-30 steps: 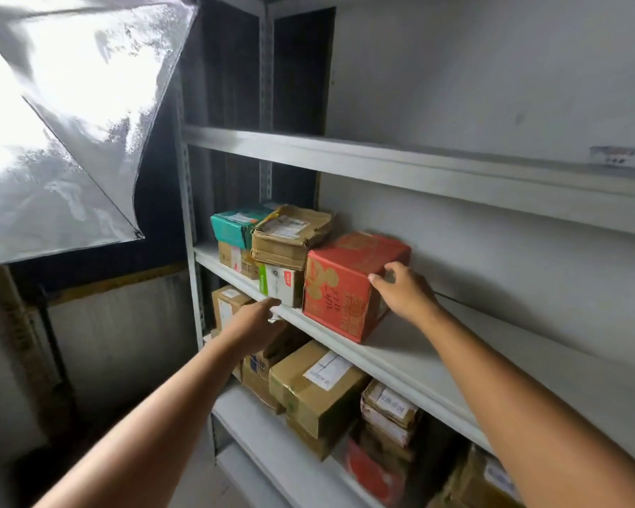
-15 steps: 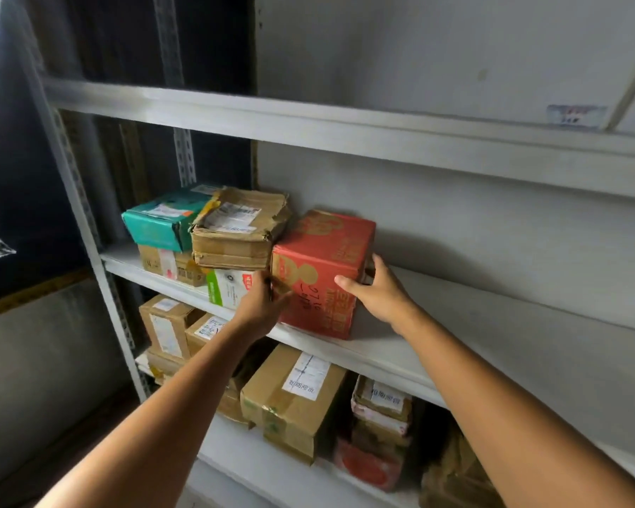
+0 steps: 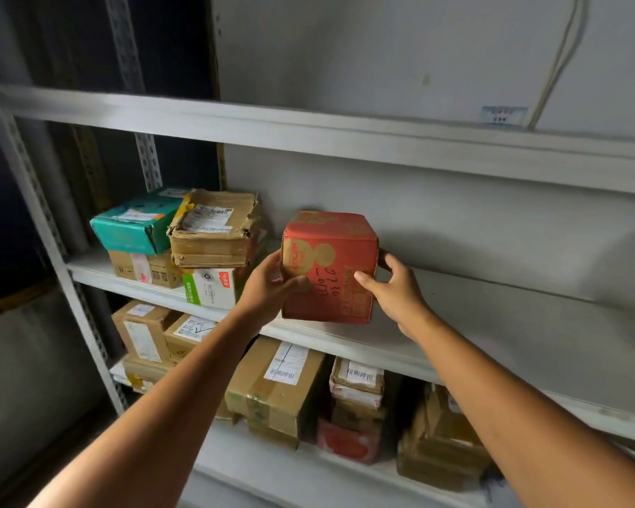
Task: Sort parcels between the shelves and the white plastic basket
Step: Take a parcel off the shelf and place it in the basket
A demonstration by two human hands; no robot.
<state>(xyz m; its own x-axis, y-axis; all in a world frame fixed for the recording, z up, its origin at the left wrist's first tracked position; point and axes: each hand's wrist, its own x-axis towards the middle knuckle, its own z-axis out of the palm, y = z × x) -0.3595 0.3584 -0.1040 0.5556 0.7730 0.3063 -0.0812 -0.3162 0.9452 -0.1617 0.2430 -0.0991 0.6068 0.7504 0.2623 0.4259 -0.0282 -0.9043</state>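
A red cardboard box [image 3: 332,258] with gold print and handwritten numbers stands at the front of the middle shelf [image 3: 492,324], a gap apart from the parcels on its left. My left hand [image 3: 272,287] grips its left front corner, thumb across the front face. My right hand [image 3: 396,291] holds its right side, thumb on the front and fingers curled behind the edge. The white plastic basket is not in view.
Left on the same shelf sit a teal box [image 3: 136,229], a battered brown parcel [image 3: 213,229] and a white and green box [image 3: 213,287]. Brown parcels [image 3: 275,390] crowd the shelf below. The upper shelf [image 3: 308,130] runs overhead. A metal upright [image 3: 52,243] stands left.
Both hands have closed onto the red box, which has moved right, away from the neighbouring parcels, and turned its front face toward me. The camera has panned right.
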